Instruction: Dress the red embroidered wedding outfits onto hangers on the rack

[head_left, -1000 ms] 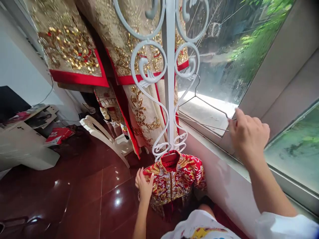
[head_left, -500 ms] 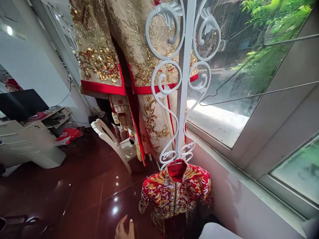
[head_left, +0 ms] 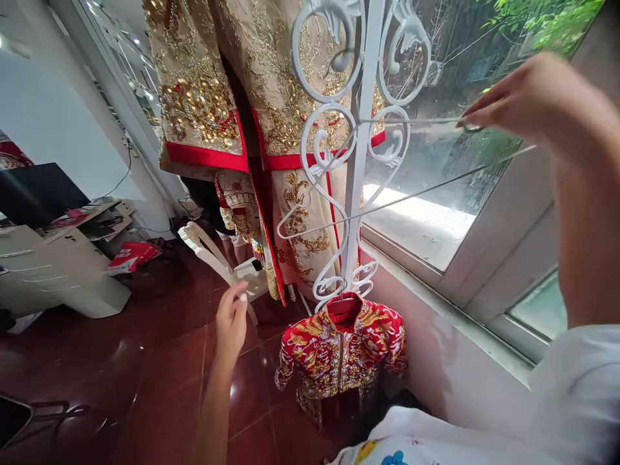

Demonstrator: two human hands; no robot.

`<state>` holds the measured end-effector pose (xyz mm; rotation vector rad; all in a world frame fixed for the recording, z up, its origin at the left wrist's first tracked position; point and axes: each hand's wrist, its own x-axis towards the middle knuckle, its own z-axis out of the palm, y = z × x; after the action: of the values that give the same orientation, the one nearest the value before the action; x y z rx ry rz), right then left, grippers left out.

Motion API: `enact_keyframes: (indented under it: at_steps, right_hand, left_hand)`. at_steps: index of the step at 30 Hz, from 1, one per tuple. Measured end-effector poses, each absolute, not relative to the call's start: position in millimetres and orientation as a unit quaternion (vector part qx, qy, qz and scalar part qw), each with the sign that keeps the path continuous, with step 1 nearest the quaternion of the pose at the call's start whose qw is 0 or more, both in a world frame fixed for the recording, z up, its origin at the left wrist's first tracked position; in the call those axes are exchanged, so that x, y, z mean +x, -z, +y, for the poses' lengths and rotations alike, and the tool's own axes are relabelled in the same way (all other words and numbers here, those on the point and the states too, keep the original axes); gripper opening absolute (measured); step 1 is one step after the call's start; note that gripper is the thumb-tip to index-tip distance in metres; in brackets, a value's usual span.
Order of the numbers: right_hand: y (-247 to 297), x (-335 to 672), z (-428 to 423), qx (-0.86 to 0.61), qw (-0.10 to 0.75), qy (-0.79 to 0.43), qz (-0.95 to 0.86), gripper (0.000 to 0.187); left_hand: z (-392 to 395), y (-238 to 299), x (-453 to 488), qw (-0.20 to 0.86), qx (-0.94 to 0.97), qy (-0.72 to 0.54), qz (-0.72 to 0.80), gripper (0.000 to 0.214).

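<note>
My right hand is raised at the upper right, its fingers pinched on a thin wire hanger. The hanger reaches left across the white scrolled metal stand. Lower left of centre, my left hand is held up with nothing in it, fingers a little bent and apart. Below the stand hangs a short red jacket with gold and silver embroidery. Behind the scrollwork hangs a long cream and gold garment with red trim; its top is out of view.
A window and its sill run along the right. Behind the garments stands a white chair. To the left are a desk with a black monitor and a red package. The floor is glossy dark red tile.
My right hand has come into view, and the hanger has swung left across the stand. My left hand has risen from the bottom edge. The view has shifted slightly.
</note>
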<state>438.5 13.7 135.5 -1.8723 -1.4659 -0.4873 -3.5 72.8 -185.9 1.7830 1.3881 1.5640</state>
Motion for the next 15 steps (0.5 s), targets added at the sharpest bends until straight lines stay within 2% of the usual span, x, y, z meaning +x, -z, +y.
enact_keyframes:
  at_steps: [4,8,11,15]
  right_hand:
    - [-92.8,400.8,30.5,-0.776,0.286,0.116,-0.549,0.048]
    - [-44.0,390.3,38.3,-0.72,0.363,0.088,-0.585,0.033]
    - [-19.9,387.6,40.8,-0.667,0.42,0.158,-0.595,0.028]
    - [10.3,391.3,31.3,-0.607,0.386,0.312,-0.621,0.035]
  left_hand:
    - [95.0,107.3,22.1,0.215,0.688,-0.572,0.391,0.056]
    - [113.1,81.8,34.1,0.211,0.677,-0.583,0.397,0.055]
    - [128.0,77.9,31.5,0.19,0.61,-0.676,0.367,0.041]
    - [140.7,79.2,29.2,0.201,0.544,-0.74,0.341,0.035]
